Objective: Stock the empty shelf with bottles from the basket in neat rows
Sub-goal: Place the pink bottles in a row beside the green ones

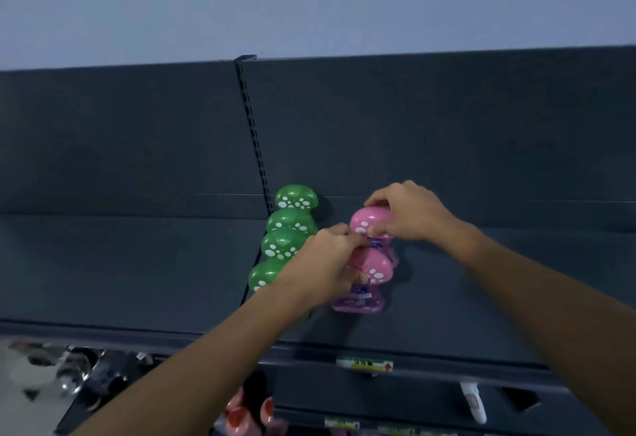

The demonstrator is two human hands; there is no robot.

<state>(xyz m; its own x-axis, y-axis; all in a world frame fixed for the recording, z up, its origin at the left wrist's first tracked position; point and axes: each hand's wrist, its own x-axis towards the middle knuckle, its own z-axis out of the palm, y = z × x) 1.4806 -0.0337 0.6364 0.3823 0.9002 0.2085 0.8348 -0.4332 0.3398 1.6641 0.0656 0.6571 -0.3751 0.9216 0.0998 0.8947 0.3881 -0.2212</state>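
On the dark shelf [481, 291] a row of several green bottles with spotted mushroom caps [285, 229] runs from back to front. To its right stand two pink mushroom-cap bottles, one behind the other. My right hand [406, 212] grips the cap of the rear pink bottle [364, 220] from above. My left hand [323, 260] pinches at the cap of the front pink bottle [373, 268], whose clear pink body shows below. No basket is in view.
A slotted upright [253, 139] divides the shelf's back panel beside the green row. Price tags [364, 365] sit on the shelf's front edge. Below are a lower shelf with red and pink items [241, 415], a white bottle [476, 403] and blurred shiny goods [69, 373] at left.
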